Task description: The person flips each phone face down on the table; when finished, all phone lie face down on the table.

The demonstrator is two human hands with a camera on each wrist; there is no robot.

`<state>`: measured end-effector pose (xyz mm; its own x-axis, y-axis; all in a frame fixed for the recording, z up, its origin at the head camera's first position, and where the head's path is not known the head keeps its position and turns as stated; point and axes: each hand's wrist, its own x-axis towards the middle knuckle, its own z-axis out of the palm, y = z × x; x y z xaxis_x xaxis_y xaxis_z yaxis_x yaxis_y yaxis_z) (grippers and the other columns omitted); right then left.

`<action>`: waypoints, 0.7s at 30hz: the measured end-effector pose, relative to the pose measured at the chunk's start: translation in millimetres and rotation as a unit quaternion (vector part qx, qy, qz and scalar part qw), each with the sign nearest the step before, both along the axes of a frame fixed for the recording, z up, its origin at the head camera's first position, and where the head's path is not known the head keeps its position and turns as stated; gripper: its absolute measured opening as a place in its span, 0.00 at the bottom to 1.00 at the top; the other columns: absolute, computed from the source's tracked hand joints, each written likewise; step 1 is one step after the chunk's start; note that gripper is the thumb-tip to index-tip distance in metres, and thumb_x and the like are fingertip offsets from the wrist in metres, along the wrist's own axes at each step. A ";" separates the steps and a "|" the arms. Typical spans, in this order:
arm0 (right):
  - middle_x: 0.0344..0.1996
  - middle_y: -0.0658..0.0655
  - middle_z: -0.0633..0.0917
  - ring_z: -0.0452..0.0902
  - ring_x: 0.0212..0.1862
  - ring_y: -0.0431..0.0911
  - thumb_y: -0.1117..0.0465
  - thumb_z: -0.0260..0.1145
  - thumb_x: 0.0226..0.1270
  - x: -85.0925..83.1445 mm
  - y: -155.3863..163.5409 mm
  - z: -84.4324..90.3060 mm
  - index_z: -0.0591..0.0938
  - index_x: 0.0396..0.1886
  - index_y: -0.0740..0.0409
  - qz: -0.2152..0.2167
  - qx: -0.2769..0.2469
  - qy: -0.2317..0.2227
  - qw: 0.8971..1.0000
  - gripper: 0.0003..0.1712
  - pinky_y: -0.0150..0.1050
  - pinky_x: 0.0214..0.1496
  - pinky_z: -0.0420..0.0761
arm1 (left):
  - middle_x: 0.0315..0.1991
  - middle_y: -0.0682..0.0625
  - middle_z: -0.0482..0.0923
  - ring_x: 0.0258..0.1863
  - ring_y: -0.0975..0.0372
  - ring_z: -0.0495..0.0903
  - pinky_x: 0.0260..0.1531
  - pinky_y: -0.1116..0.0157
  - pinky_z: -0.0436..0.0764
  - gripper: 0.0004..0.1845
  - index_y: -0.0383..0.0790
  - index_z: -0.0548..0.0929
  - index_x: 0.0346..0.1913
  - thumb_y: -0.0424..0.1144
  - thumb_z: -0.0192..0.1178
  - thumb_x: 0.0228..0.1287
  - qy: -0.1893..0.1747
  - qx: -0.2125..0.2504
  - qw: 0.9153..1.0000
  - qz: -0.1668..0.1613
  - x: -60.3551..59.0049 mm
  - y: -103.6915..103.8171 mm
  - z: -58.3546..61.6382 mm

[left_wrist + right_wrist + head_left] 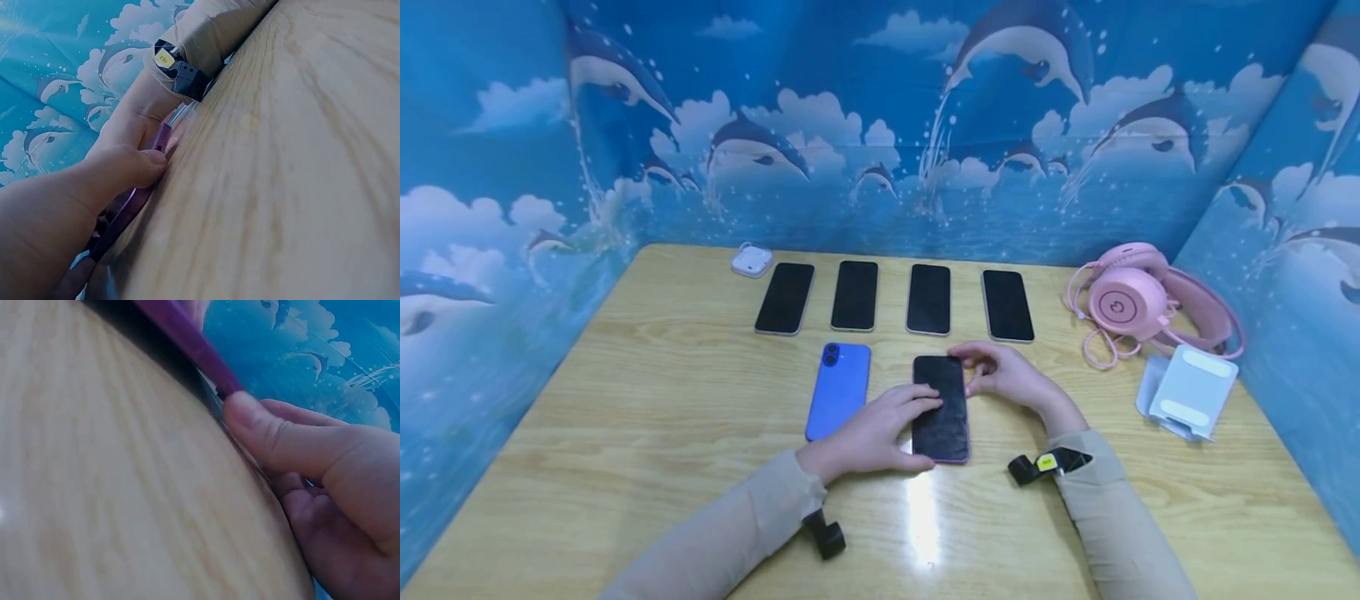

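A black-screened smartphone with a purple frame [942,421] is in front of me, screen up. My left hand [880,429] holds it from the left, fingertips over the screen and thumb at its near edge. My right hand [1009,379] pinches its far right corner between thumb and fingers. In the right wrist view the thumb [250,415] meets the end of the purple frame [187,344], which slants above the wood. Left of it, a blue smartphone [841,383] lies back up, its near end beside my left wrist.
Behind, several dark-screened phones [854,296] lie in a row. A white earphone case [752,260] sits at the back left. Pink headphones [1127,300] with a cable and a pale folding stand [1191,396] occupy the right side. Dolphin-print curtains [880,125] border the wooden table [647,400].
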<state>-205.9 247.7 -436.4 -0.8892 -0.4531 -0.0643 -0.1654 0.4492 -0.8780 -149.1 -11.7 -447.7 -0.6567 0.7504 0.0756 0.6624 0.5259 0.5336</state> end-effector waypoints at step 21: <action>0.35 0.57 0.80 0.77 0.40 0.44 0.71 0.69 0.56 7.8 -24.9 -2.5 0.74 0.60 0.67 -0.052 -0.180 0.048 0.981 0.30 0.34 0.47 0.78 | 0.72 0.55 0.54 0.69 0.63 0.58 0.65 0.60 0.62 0.53 0.49 0.55 0.74 0.54 0.73 0.47 -0.063 0.133 0.989 0.007 0.3 -0.5 -2.0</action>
